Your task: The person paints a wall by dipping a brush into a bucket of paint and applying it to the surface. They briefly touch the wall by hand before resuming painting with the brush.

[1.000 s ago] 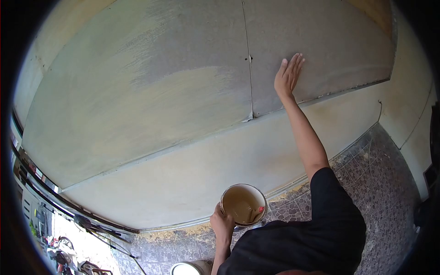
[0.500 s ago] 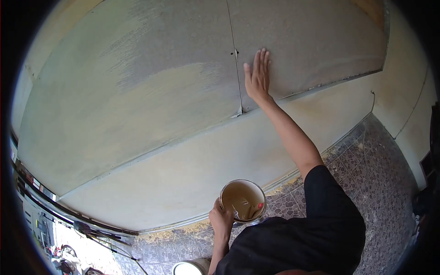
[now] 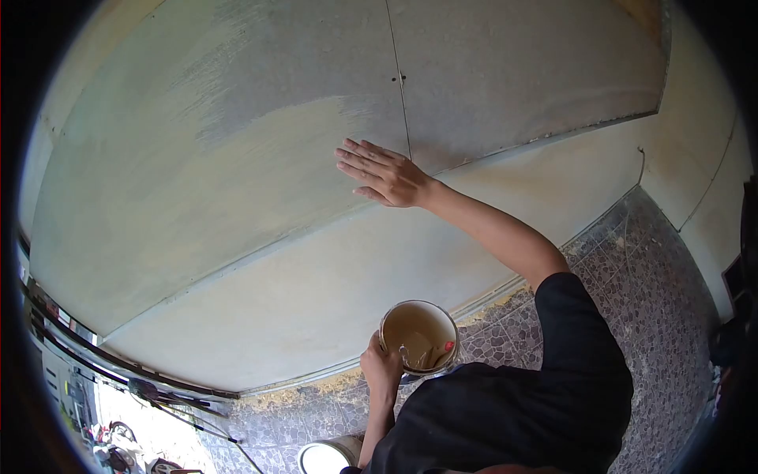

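My left hand [image 3: 380,366] is closed on the rim of a small bucket [image 3: 382,322] at the lower middle. Tan liquid pools inside it, and a brush-like tool with a red end [image 3: 449,346] leans in the liquid. My right hand [image 3: 387,177] is spread open with nothing in it, palm toward the wall panel [image 3: 489,95], over the lower end of the seam between two boards. Left of the seam, streaky greenish-beige paint [image 3: 181,205] covers much of the board; to the right the board is bare grey.
A second, pale-topped bucket [image 3: 328,457] stands on the patterned tile floor [image 3: 513,328] below me. A cream lower wall [image 3: 284,324] runs under the panel. Black rails and cables [image 3: 150,391] lie at the lower left, with parked motorbikes [image 3: 118,450] beyond.
My right hand has swung left and down from the grey board right of the seam, its fingers turning from upward to leftward. The left hand still holds the bucket, nearly in place.
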The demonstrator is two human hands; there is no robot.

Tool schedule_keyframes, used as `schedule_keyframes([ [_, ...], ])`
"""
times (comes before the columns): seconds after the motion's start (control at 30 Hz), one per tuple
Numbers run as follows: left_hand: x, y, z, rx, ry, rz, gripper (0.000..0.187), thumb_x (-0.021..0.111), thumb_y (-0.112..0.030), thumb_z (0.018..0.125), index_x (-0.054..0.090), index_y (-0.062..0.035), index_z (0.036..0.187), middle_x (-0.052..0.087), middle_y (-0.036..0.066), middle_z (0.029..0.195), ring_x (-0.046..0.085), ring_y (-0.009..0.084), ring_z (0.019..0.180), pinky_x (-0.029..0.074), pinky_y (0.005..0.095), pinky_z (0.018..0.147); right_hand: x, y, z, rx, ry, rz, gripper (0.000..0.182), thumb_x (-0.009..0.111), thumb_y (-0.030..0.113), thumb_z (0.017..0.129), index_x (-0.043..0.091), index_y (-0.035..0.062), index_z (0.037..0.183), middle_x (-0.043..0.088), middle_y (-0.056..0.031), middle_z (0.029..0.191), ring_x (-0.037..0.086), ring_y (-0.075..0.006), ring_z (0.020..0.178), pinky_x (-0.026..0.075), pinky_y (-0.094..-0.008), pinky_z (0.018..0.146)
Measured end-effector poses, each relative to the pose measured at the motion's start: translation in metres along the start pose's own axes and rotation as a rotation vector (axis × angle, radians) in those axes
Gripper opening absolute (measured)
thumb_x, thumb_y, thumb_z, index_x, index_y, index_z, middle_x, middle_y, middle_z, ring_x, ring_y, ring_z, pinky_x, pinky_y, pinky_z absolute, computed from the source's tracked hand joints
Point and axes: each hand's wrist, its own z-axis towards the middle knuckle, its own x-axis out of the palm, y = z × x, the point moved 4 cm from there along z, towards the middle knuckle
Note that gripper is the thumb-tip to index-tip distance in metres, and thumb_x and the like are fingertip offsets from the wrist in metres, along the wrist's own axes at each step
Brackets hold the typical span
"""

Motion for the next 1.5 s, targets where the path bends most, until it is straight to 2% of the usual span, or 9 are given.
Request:
schedule_keyframes([
  [0.1, -0.005, -0.003, -0.001, -0.073, -0.003, -0.013, 0.031, 0.066, -0.019, 0.09, 0.074, 0.0009, 0.113, 0.073, 0.028, 0.088, 0.074, 0.0442, 0.086, 0.057, 0.0468, 0.075, -0.007, 0.02, -0.047, 0.392, -0.098, 0.213, 0.013, 0.068, 0.011, 0.101, 0.07, 0.0022, 0.111, 0.077, -0.0171, 0.096, 0.078, -0.03, 0.09, 0.063, -0.0386, 0.07],
  [0.17, -0.01, -0.002, -0.001, -0.086, -0.005, -0.033, 0.031, 0.066, -0.019, 0.09, 0.074, 0.001, 0.113, 0.073, 0.028, 0.087, 0.075, 0.0439, 0.085, 0.057, 0.0464, 0.074, -0.023, 0.036, -0.08, 0.656, 0.039, 0.159, 0.015, 0.067, 0.014, 0.103, 0.067, 0.0036, 0.093, 0.061, -0.0152, 0.058, 0.067, -0.031, 0.055, 0.05, -0.0415, 0.049],
  [0.3, -0.014, 0.006, 0.002, -0.046, -0.024, -0.031, 0.025, 0.065, -0.014, 0.091, 0.072, -0.0014, 0.112, 0.07, 0.027, 0.078, 0.072, 0.0457, 0.076, 0.055, 0.0479, 0.066, -0.034, 0.072, -0.175, 1.004, 0.482, -0.012, 0.018, 0.063, 0.017, 0.104, 0.066, 0.0019, 0.095, 0.063, -0.0172, 0.061, 0.067, -0.0397, 0.061, 0.053, -0.0511, 0.061],
  [0.5, -0.02, 0.011, 0.01, 0.02, -0.052, 0.0, 0.025, 0.065, -0.014, 0.093, 0.071, 0.0009, 0.114, 0.07, 0.028, 0.078, 0.072, 0.0453, 0.075, 0.055, 0.0489, 0.065, -0.072, 0.161, -0.292, 1.103, 0.364, 0.101, 0.018, 0.066, 0.012, 0.101, 0.072, -0.002, 0.109, 0.074, -0.0201, 0.082, 0.072, -0.0363, 0.075, 0.057, -0.0444, 0.073],
  [0.7, -0.028, 0.011, 0.013, 0.029, -0.043, 0.069, 0.03, 0.065, -0.014, 0.095, 0.069, 0.0028, 0.12, 0.071, 0.029, 0.082, 0.073, 0.0464, 0.079, 0.057, 0.0494, 0.068, -0.11, 0.201, -0.261, 1.638, 0.406, 0.312, 0.02, 0.068, 0.011, 0.097, 0.072, 0.0015, 0.115, 0.07, -0.0159, 0.078, 0.07, -0.0334, 0.074, 0.055, -0.0418, 0.071],
  [0.9, -0.045, 0.008, 0.002, 0.026, -0.046, -0.004, 0.034, 0.064, -0.012, 0.095, 0.068, 0.0052, 0.124, 0.072, 0.028, 0.082, 0.074, 0.0448, 0.078, 0.057, 0.0474, 0.068, -0.116, 0.211, -0.162, 1.385, 0.482, 0.468, 0.016, 0.074, 0.011, 0.094, 0.073, -0.0014, 0.104, 0.07, -0.0119, 0.087, 0.064, -0.0224, 0.07, 0.052, -0.0357, 0.068],
  [1.17, -0.065, 0.014, -0.025, 0.007, -0.128, 0.034, 0.036, 0.063, -0.011, 0.094, 0.067, 0.0046, 0.127, 0.071, 0.027, 0.081, 0.073, 0.0434, 0.076, 0.056, 0.0479, 0.066, -0.052, 0.273, -0.103, 0.679, 0.854, 0.313, 0.015, 0.076, 0.011, 0.087, 0.075, 0.0, 0.078, 0.07, -0.0175, 0.087, 0.069, -0.035, 0.087, 0.057, -0.045, 0.08],
  [1.23, -0.073, 0.013, -0.037, 0.031, -0.116, 0.037, 0.038, 0.062, -0.009, 0.094, 0.065, 0.0042, 0.129, 0.071, 0.027, 0.081, 0.072, 0.0446, 0.075, 0.056, 0.0494, 0.066, -0.029, 0.291, -0.104, 0.635, 1.263, 0.287, 0.008, 0.071, 0.003, 0.083, 0.075, -0.0024, 0.077, 0.071, -0.0201, 0.087, 0.069, -0.0351, 0.096, 0.058, -0.0445, 0.079],
  [1.5, -0.081, 0.02, -0.059, 0.007, -0.143, 0.046, 0.045, 0.067, -0.008, 0.087, 0.064, 0.0034, 0.13, 0.071, 0.027, 0.082, 0.072, 0.0455, 0.076, 0.057, 0.0506, 0.068, -0.022, 0.319, -0.117, 0.396, 1.242, 0.301, 0.008, 0.072, 0.005, 0.079, 0.079, 0.0025, 0.081, 0.076, -0.0172, 0.086, 0.071, -0.0344, 0.094, 0.061, -0.0423, 0.075],
])
